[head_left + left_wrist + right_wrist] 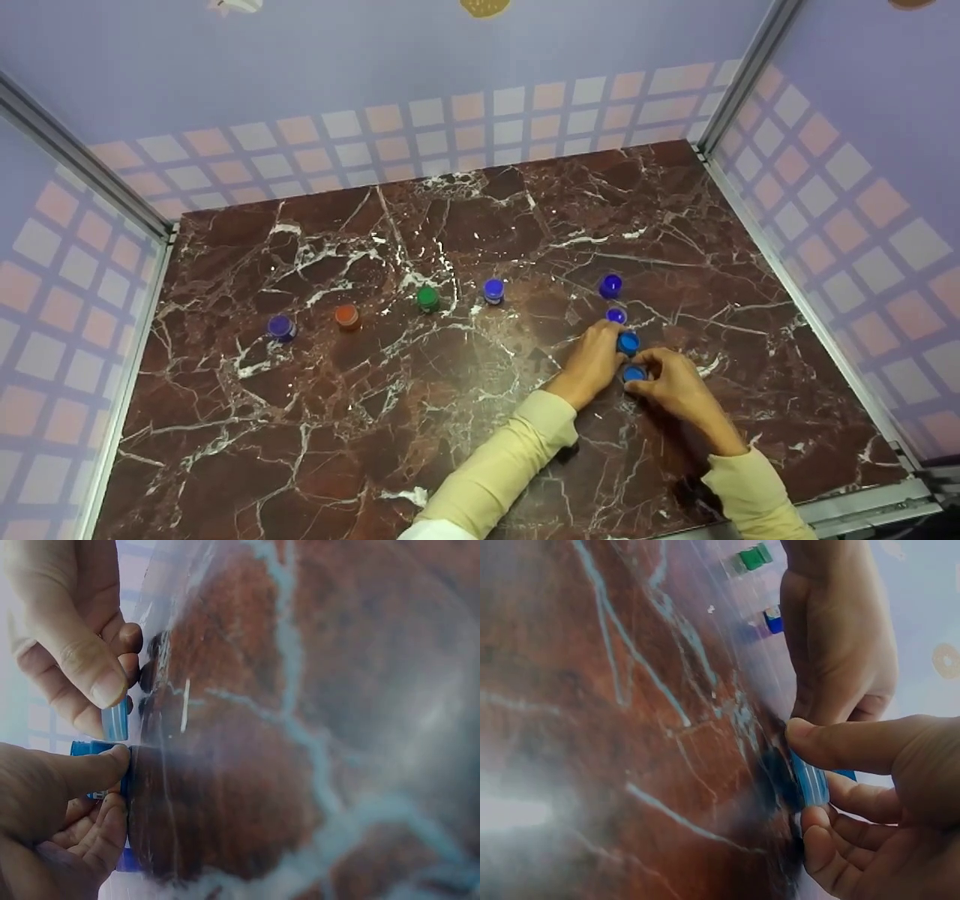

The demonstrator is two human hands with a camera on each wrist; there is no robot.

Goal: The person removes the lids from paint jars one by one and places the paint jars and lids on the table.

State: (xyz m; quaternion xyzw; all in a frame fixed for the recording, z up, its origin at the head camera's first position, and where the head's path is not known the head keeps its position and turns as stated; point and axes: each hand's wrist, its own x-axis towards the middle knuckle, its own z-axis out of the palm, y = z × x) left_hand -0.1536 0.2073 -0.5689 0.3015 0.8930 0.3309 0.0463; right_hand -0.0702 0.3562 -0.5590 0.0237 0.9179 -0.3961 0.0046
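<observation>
My left hand (592,360) grips a small blue paint jar (628,343) upright on the marble-patterned tabletop, thumb and fingers around its side. Close in front of it, my right hand (675,382) pinches a round blue lid (634,373) between thumb and fingers. In the left wrist view the lid (115,722) is held on edge, just apart from the jar (86,748). The right wrist view also has the lid (810,781) between thumb and fingertips, while the left hand hides most of the jar. Just beyond the left fingers lies a violet-blue lid (616,316).
Behind that lid stands a violet-blue jar (611,286). Leftward across the tabletop (337,420) are a blue jar (493,291), a green jar (427,299), an orange jar (347,317) and a purple jar (281,328). Patterned panels (420,120) border the back and sides.
</observation>
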